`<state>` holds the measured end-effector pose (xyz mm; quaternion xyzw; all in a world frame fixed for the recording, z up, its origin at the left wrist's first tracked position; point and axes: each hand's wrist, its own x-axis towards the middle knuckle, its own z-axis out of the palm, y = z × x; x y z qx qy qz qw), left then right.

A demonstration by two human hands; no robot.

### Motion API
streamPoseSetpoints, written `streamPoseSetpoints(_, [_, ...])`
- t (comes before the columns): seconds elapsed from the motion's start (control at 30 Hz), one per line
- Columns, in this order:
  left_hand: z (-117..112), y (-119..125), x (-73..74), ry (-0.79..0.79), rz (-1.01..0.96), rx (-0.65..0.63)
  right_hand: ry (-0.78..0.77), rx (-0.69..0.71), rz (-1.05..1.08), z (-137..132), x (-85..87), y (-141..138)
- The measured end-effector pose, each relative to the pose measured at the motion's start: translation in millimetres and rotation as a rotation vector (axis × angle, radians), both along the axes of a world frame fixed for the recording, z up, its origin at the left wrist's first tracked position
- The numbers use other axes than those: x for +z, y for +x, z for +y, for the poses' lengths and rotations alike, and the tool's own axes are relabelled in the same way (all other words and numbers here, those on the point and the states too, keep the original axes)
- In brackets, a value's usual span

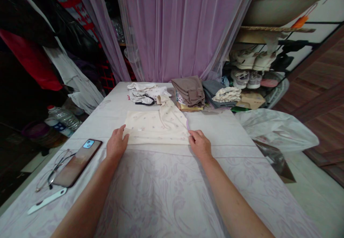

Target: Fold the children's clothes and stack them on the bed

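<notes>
A cream garment with small pink flowers (156, 127) lies flat on the table covered with a pale patterned cloth (166, 180). One sleeve is folded across it toward the far side. My left hand (116, 144) pinches the near left corner of the garment. My right hand (199, 143) pinches the near right corner. Both hands have their fingers closed on the fabric edge.
A pile of white clothes (145, 93), a folded brown garment (189, 91) and grey folded clothes (223, 94) sit at the far edge. A phone (77, 162), glasses (52, 171) and a white tool (47, 201) lie at left. A purple curtain (182, 30) hangs behind; shoes (249, 69) fill a rack at right.
</notes>
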<state>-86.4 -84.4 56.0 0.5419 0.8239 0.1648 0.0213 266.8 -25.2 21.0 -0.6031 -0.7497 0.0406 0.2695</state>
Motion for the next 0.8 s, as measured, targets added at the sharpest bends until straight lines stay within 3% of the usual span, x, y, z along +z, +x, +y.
streamPoseSetpoints(0.13, [-8.7,15.3,2.7,0.077,0.192,-0.091,0.046,0.13,-0.088,-10.4,15.4,-13.8])
streamPoseSetpoints(0.3, [-9.8,56.5,-9.3,0.024,0.292,-0.562,-0.035,0.431,-0.218,-18.7,20.9,-54.5])
streamPoseSetpoints(0.37, [-9.0,70.4,-17.9,0.003,0.292,-0.654,-0.105,0.501,-0.283,-20.0,18.0,-66.4])
streamPoseSetpoints(0.53, [-11.8,71.5,-30.3,-0.027,0.294,-0.588,-0.16,0.523,-0.361,-19.9,9.9,-62.7])
streamPoseSetpoints(0.8, [-18.7,22.1,-24.4,-0.084,0.316,-0.43,-0.153,0.418,-0.38,-18.8,3.7,-34.4])
